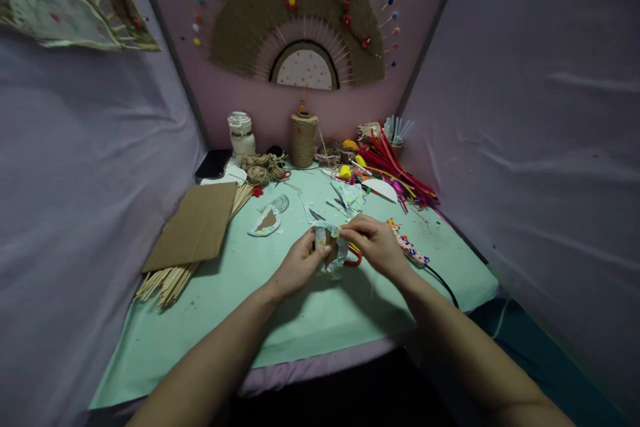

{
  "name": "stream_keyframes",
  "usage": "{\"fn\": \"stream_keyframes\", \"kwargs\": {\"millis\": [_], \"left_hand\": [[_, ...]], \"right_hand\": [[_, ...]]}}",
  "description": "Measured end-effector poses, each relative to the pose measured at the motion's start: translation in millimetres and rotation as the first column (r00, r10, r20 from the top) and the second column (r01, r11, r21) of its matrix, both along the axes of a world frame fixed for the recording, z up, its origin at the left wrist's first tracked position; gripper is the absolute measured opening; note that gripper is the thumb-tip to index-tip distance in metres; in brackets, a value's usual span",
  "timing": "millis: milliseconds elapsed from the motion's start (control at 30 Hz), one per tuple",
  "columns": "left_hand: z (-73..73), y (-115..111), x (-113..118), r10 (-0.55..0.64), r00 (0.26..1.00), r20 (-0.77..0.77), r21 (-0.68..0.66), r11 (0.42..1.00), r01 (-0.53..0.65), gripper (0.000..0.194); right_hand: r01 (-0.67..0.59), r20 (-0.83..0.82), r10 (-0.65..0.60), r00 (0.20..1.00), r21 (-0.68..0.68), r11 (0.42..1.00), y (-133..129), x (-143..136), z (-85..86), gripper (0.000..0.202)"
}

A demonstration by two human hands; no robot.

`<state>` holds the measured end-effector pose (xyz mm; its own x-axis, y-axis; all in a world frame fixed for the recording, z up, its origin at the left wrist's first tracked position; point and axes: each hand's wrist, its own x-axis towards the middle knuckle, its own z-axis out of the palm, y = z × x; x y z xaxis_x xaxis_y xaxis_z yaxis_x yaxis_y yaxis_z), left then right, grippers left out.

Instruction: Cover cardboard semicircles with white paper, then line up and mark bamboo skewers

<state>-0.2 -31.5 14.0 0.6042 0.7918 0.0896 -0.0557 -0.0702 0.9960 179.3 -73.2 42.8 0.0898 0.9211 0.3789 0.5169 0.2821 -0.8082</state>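
Left grip (300, 256) clasps the cloth-edged cardboard (331, 247), right grip (376, 243) pinches its cloth border (330, 227), and a similar piece (266, 221) lies on the green surface (240, 313), to the left!

The held piece (331, 251) is dull cardboard with crinkly cloth round its edge. The twine spool (303, 143) looks rough, and the phone (213, 163) looks smooth.
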Motion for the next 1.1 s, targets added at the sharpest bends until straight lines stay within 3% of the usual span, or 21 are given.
{"fn": "stream_keyframes", "kwargs": {"millis": [100, 200, 433, 633, 833, 1100], "left_hand": [[-4.0, 1.1, 0.5, -0.025, 0.998, 0.053, -0.083, 0.996, 0.029, 0.036], [-4.8, 1.0, 0.5, -0.028, 0.997, 0.068, -0.093, 0.995, 0.035, 0.037], [5.8, -3.3, -2.3, 0.042, 0.998, -0.042, 0.121, 0.992, -0.037, 0.023], [5.8, -4.4, -3.6, 0.02, 0.993, -0.113, 0.261, 0.965, 0.01, 0.019], [6.8, -3.6, -4.4, -0.017, 0.989, -0.149, 0.313, 0.948, 0.063, 0.017], [-0.6, -0.9, -1.9, 0.005, 0.965, -0.262, 0.48, 0.868, 0.126, 0.009]], "right_hand": [[-0.058, -0.163, 0.034, 0.986, -0.147, 0.987, 2.6, 6.6, 7.3, 0.046], [-0.05, -0.159, 0.031, 0.987, -0.115, 0.992, 4.8, 3.8, 6.8, 0.037], [0.019, 0.047, -0.027, 0.999, 0.161, 0.987, 2.0, -9.1, -4.6, 0.017], [-0.128, 0.0, 0.129, 0.992, 0.109, 0.986, 4.7, -7.9, 13.8, 0.023], [-0.2, 0.099, 0.188, 0.977, 0.14, 0.97, 4.1, -7.1, 12.6, 0.016], [-0.31, 0.082, 0.311, 0.947, -0.032, 0.95, 12.7, -0.1, 27.6, 0.029]]}}
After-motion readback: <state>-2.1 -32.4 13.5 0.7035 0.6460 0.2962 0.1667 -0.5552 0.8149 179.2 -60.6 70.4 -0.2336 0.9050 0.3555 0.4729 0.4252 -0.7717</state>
